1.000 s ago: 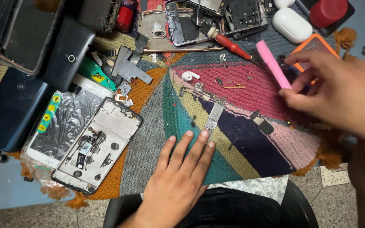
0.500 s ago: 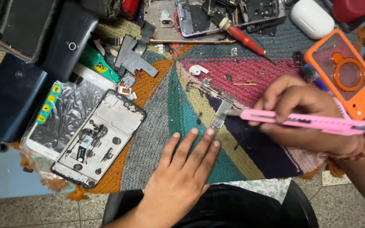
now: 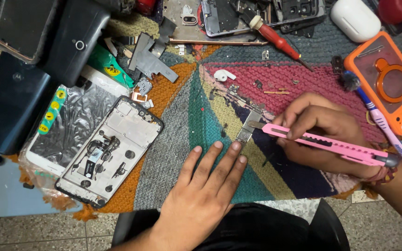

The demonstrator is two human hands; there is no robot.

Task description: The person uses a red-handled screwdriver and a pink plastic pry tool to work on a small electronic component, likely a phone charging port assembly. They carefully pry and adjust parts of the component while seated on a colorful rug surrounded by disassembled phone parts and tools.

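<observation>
a small, thin metal-and-ribbon phone part [image 3: 247, 128] lies on the multicoloured knitted mat [image 3: 173, 139], at the centre of the counter. it looks light, thin and easily bent, best pinned flat at its lower end. the left hand [image 3: 201, 195], flat and open at 6 o'clock, holds nothing; its fingertips [image 3: 235, 147] touch that end. the right hand [image 3: 324, 132], at 3 o'clock, is closed around a pink plastic utility knife [image 3: 324, 144], blade tip on the part. half a second ago the blade sat just right of it. a stripped phone frame [image 3: 110, 151] lies at 9 o'clock.
</observation>
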